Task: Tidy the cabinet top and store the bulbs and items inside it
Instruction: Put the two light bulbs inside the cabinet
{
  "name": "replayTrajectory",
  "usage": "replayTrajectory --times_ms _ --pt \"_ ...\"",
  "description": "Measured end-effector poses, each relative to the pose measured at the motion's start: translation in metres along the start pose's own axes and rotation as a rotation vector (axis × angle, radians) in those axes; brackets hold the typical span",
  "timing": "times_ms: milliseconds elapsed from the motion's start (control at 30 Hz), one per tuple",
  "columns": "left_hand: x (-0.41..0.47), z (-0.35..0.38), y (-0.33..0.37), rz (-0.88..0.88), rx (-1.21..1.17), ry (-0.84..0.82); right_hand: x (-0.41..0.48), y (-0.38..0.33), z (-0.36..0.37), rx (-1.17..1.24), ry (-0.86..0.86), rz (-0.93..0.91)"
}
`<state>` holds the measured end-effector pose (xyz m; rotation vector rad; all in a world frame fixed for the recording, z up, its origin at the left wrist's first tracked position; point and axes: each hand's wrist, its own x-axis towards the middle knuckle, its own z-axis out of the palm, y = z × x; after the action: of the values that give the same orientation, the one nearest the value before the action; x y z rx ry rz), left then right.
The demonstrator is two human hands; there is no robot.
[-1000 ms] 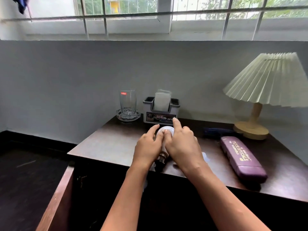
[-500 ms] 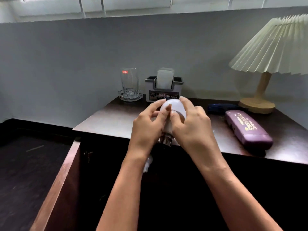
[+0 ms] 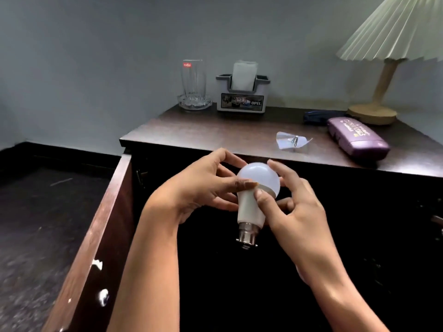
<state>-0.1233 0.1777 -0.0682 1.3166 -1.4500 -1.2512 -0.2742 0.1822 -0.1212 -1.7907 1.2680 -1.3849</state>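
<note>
Below the front edge of the dark wooden cabinet top [image 3: 215, 130], both hands pinch a white frosted bulb with metal bayonet cap [image 3: 254, 188], left hand [image 3: 199, 188] and right hand [image 3: 297, 212] by curled fingertips only; such light hold could let it slip and shatter inside the open cabinet.

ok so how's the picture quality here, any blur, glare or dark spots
Head view: the bulb and both hands, left hand and right hand, look fairly sharp; the open cabinet interior is nearly black, with contents unreadable; the floor at lower left is smeared; soft sheen on the cabinet top; wide-angle lens tilts the lamp.
</note>
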Motion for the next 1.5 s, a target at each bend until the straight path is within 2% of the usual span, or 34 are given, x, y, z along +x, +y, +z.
replayTrajectory --times_ms 100,267,333,433,533,733,900,1500 --pt "0.003 0.005 -0.024 -0.083 0.043 -0.012 -0.011 0.024 0.010 0.033 -0.027 0.072" --pt "0.031 0.034 -0.081 -0.106 -0.091 0.054 -0.010 0.072 0.027 0.061 0.050 0.206" --pt "0.046 0.049 -0.100 -0.105 -0.164 0.193 -0.003 0.085 0.032 0.090 0.068 0.239" --pt "0.071 0.063 -0.116 -0.071 -0.061 0.491 0.015 0.100 0.039 0.109 0.011 0.235" --pt "0.088 0.066 -0.123 0.034 0.004 0.594 0.035 0.108 0.047 0.123 -0.019 0.217" --pt "0.113 0.057 -0.133 0.220 0.161 0.546 0.073 0.129 0.065 0.054 -0.059 0.258" --pt "0.128 0.061 -0.142 0.207 0.182 0.512 0.077 0.143 0.071 0.035 -0.006 0.251" --pt "0.140 0.066 -0.151 0.200 0.137 0.608 0.077 0.154 0.070 0.020 0.007 0.176"
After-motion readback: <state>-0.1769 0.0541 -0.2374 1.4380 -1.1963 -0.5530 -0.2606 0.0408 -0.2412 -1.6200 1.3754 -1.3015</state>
